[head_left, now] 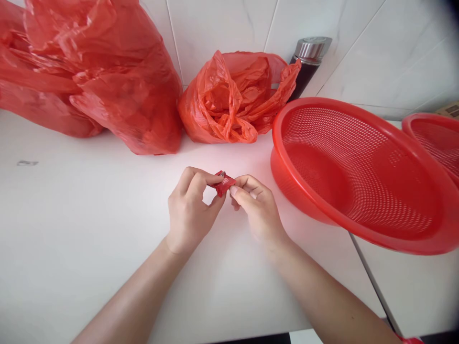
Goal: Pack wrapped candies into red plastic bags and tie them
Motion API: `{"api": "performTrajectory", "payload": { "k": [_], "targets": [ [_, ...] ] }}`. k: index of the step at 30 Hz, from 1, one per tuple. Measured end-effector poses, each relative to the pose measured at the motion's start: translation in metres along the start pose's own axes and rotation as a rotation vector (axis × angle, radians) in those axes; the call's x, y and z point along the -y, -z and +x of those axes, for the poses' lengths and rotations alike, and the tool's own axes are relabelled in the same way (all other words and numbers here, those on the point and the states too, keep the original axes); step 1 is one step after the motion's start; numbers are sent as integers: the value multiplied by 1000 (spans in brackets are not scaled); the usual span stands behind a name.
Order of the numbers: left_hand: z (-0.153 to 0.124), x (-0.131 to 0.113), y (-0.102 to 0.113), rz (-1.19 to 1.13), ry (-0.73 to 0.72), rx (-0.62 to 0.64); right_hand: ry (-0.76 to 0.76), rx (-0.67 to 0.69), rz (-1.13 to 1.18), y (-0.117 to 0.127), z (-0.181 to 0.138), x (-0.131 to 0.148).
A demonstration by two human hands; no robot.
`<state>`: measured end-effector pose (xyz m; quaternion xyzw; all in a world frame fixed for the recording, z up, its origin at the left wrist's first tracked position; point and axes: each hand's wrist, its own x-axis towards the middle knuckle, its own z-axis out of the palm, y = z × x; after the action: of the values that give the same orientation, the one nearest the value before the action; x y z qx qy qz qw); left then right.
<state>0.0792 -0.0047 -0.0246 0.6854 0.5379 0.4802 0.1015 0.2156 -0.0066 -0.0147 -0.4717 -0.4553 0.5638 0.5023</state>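
Observation:
A small red wrapped packet [225,183] with pale printing is held between my two hands, above the white table. My left hand [192,205] pinches its left side between thumb and fingers. At its right edge, the thumb and forefinger of my right hand [260,206] grip a corner. A bit of dark or silvery material shows at the packet's top left. What is inside the wrapper is hidden.
A large red colander [315,177] stands at right, with a second red basket [433,129] behind it. Red plastic bags [136,86] line the tiled wall, and a smaller bag [229,105] sits beside a dark flask [304,67]. A seam crosses the white table [89,229] at right.

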Motion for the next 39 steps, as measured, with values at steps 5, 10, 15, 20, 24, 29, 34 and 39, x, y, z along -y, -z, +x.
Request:
{"api": "performTrajectory", "payload": {
  "k": [5,10,15,20,24,29,34,39],
  "targets": [
    [0,1,-1,56,-69,-5,-89,36,103,2,1,-2],
    [-1,1,-3,21,-51,22,-52,50,112,4,3,-4],
    [0,-2,-1,-103,42,107,14,-4,-21,3,3,-3],
    [4,-6,2,-249,258,166,25,2,-110,3,3,-2],
    [7,-5,1,-388,486,233,21,-6,-137,3,3,-3],
    [16,9,4,-574,595,311,109,-23,-192,5,3,-3],
    [24,26,17,-753,636,669,324,-37,-383,13,6,1],
    [28,37,28,-737,604,817,346,87,-480,15,8,0]
  ]
}}
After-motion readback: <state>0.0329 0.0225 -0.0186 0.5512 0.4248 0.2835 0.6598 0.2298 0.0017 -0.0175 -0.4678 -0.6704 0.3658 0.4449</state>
